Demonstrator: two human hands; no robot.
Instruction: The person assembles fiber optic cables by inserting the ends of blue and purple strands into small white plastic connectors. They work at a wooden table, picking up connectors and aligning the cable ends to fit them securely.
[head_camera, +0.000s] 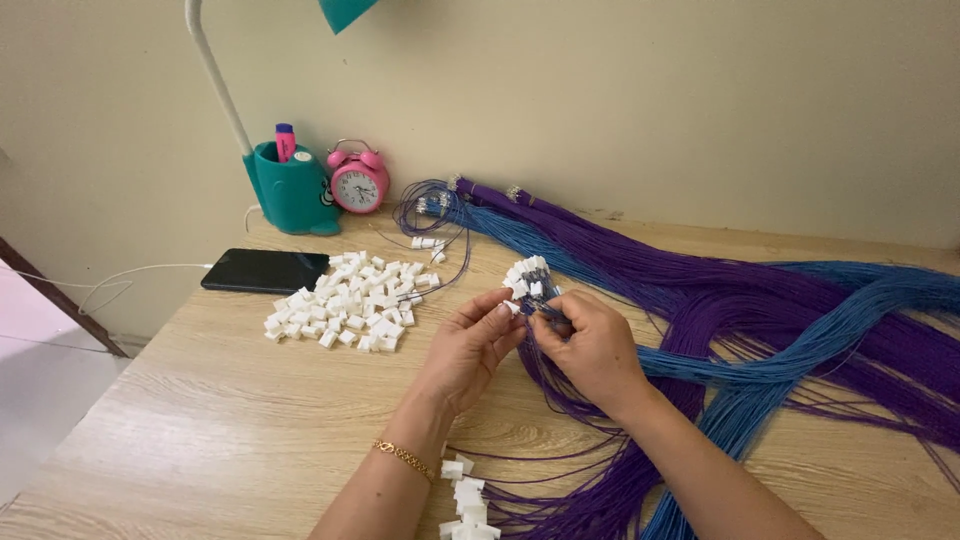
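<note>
Nearest me, a short row of small white plastic connectors (466, 505) on purple wire ends lies at the table's near edge. Above it, my left hand (470, 345) pinches one white connector at its fingertips, and my right hand (592, 345) grips a bunch of thin purple wires (560, 385) tipped with a cluster of white connectors (528, 277). Left of my hands sits a loose pile of white housings (345, 312), a black phone (262, 270) beyond. Far right, long blue and purple wire bundles (780, 310) sprawl across the wooden table (220, 430).
</note>
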